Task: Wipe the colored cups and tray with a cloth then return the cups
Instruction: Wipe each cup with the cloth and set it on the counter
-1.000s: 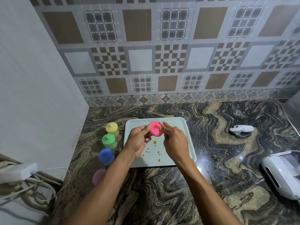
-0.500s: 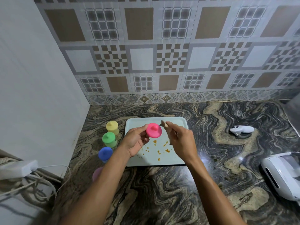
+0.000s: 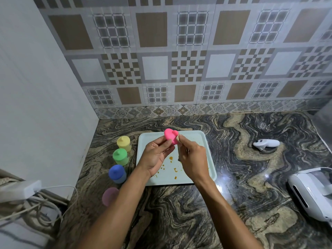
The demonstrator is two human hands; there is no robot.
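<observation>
Left hand [image 3: 156, 157]: holding the pink cup [image 3: 170, 136] between thumb and curled fingertips, raised above the far half of the tray [image 3: 206, 141], the cup tilting with its side toward the camera.

Right hand [image 3: 193, 159]: pinching a small pale cloth [image 3: 178, 139] and pressing it against the right side of the pink cup; most of the cloth is lying hidden inside the fingers.

Tray: pale blue-green, rectangular, sitting on the surface [image 3: 179, 212] toward its far left corner and carrying orange stains [image 3: 171, 158] scattered across its middle and near half.

Yellow cup [image 3: 123, 143], green cup [image 3: 120, 156], blue cup [image 3: 117, 173] and lilac cup [image 3: 110, 195]: standing in a row on the surface just beside the tray's left edge, running from far to near, the lilac one nearest and apart from the tray's near left corner.

White controller [image 3: 266, 143]: lying on the surface well to the right of the tray.

White headset [image 3: 312, 189]: resting at the surface's right edge, partly cut off by the frame.

White charger with cables [image 3: 27, 189]: hanging off the surface's left side.
</observation>
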